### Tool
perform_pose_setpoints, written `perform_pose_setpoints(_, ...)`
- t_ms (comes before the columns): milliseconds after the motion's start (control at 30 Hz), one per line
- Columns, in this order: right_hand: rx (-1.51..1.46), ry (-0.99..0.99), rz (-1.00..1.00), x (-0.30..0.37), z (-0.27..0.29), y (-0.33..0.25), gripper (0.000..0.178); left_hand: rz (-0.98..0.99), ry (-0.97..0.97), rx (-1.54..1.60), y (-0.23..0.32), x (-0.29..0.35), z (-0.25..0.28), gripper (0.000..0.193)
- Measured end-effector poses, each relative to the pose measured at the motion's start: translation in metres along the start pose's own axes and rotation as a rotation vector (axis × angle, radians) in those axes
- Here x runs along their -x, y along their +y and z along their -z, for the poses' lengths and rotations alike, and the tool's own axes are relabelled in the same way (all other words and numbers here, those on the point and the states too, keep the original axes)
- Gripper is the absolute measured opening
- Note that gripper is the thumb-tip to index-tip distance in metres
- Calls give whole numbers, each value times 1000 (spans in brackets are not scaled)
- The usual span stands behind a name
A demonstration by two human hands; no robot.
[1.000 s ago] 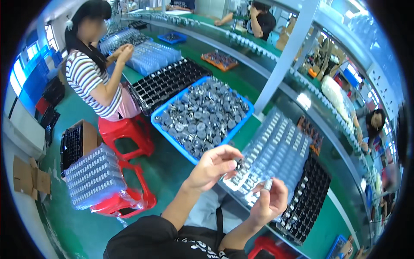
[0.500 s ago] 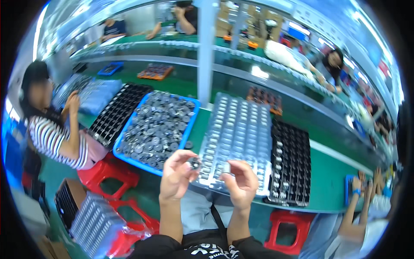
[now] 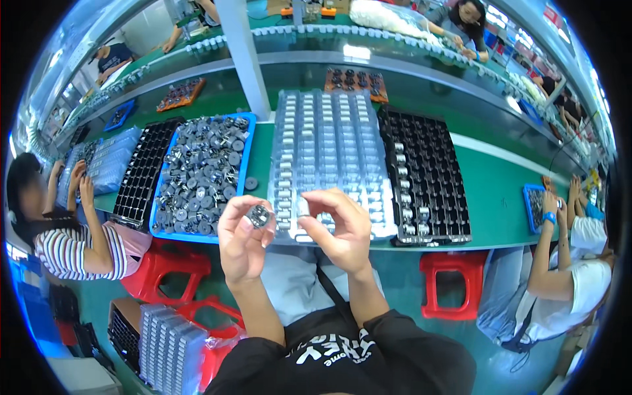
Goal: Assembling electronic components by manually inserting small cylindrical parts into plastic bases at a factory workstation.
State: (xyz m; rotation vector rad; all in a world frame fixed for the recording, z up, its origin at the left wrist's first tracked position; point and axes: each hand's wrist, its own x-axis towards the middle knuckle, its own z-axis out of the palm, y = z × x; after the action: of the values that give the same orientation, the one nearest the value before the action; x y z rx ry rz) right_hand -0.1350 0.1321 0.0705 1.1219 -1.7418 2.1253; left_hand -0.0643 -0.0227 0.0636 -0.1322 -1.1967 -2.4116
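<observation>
Between the fingers of my left hand (image 3: 242, 240) is a small round part (image 3: 258, 216), dark-rimmed with a shiny metal face turned up. My right hand (image 3: 342, 230) pinches a small silver cylinder (image 3: 303, 207) between thumb and fingertips. A short gap separates the two pieces. Both hands are held up over the front edge of a clear plastic tray (image 3: 325, 141), whose rows hold many silver cylinders. Left of it, a blue bin (image 3: 248, 141) is heaped with grey round parts (image 3: 204, 168) that have metal pins or shafts.
A black compartment tray (image 3: 428, 164) stands to the right, silver pieces in its left column. One loose grey part (image 3: 251, 182) lies beside the bin. An orange tray (image 3: 355, 84) sits behind, near a metal post (image 3: 243, 59). Co-workers sit on both sides; red stools (image 3: 451, 283) stand below.
My view has tilted down and turned, shifting the table up and left in the picture. Both hands still hold their pieces, and the round part's metal face now shows more plainly.
</observation>
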Motion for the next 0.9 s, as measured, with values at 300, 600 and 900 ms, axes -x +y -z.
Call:
perform_pose_setpoints(300, -11, -19, 41, -4, -7, -11, 32, -17, 55, -32, 0, 8, -4, 42)
perform_pose_setpoints(600, -37, 36, 119, -2, -7, -3, 28, 18, -57, 78, 1, 8, 10, 43)
perform_pose_setpoints(900, 7, 21, 124, -5, 1, -3, 30, 87, 163, -44, -1, 11, -12, 36)
